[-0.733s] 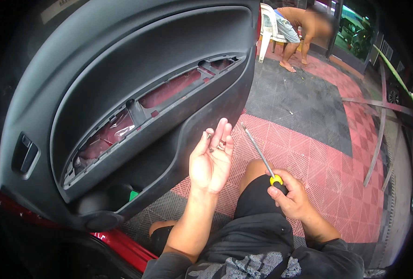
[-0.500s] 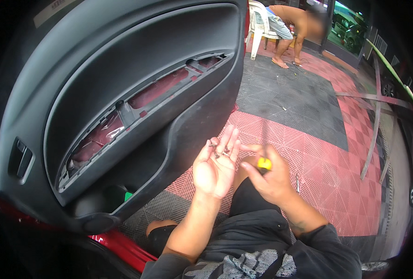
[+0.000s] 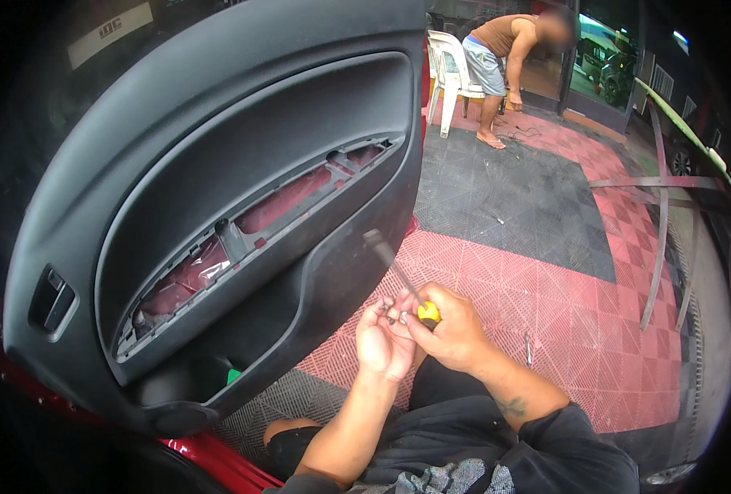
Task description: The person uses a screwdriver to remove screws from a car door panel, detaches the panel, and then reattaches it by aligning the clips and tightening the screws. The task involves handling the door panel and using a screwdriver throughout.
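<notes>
My right hand [image 3: 458,329] grips a screwdriver [image 3: 429,313] by its yellow and black handle, its long shaft angled up and to the left toward the car door. Just left of it, my left hand [image 3: 384,346] is turned palm up, fingers curled around several small metal screws [image 3: 393,315]. The right fingertips meet the left fingers by the screws, partly hiding them. Before me, at the left, stands the open car door with its dark trim panel [image 3: 345,247]. A long slot [image 3: 279,202] in the panel shows red metal and clear film.
A slim metal tool [image 3: 528,350] lies on the red tiled floor [image 3: 579,337] to my right. Farther back, another person [image 3: 505,49] bends forward beside a white plastic chair [image 3: 448,70]. Crossed metal bars [image 3: 660,193] stand at the right. Something green [image 3: 233,376] sits in the door pocket.
My right hand has come left to meet my left hand, and the screwdriver shaft now tilts left. My left fingers have curled in. The other person has risen from a low crouch.
</notes>
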`<control>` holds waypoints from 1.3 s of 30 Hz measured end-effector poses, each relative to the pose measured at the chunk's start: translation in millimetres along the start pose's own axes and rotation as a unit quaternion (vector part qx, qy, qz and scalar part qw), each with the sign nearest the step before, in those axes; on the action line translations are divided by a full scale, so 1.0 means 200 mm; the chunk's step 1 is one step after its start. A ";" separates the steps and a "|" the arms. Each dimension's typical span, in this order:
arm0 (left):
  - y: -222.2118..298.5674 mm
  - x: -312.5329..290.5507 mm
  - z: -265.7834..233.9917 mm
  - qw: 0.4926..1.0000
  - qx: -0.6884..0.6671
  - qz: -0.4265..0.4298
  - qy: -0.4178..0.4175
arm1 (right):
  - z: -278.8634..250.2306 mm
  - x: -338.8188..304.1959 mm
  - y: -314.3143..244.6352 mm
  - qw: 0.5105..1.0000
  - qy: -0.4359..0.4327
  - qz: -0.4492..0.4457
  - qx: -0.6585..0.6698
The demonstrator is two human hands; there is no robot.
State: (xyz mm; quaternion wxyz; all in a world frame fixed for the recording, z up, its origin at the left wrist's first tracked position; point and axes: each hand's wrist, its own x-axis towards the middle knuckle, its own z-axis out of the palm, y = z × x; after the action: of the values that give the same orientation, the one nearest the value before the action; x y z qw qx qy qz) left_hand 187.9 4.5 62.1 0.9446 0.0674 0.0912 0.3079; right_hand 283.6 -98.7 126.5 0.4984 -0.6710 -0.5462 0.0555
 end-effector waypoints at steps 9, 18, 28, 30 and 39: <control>-0.06 -0.05 -0.01 0.992 0.114 -0.028 -0.040 | 0.00 -0.04 0.09 0.968 0.150 0.040 0.199; -0.08 -0.11 0.02 0.761 0.546 0.329 -0.122 | 0.03 -0.10 0.05 0.728 0.078 0.245 0.635; 0.03 -0.06 -0.25 0.990 0.096 -0.058 0.089 | -0.40 -0.27 0.66 0.780 0.276 0.390 0.404; 0.09 -0.13 -0.39 0.981 0.109 -0.054 0.149 | -0.70 -0.28 0.89 0.776 0.346 0.414 0.326; 0.36 -0.36 -0.74 0.986 0.058 -0.093 0.128 | -2.07 -0.50 1.59 0.781 0.371 0.489 0.116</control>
State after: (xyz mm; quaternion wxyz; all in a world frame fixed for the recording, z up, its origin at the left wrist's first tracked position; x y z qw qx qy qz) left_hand 58.1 30.7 -59.1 0.9442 0.0735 0.2349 0.2187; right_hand 715.2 -399.5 54.4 0.6425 -0.7538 0.0931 0.1012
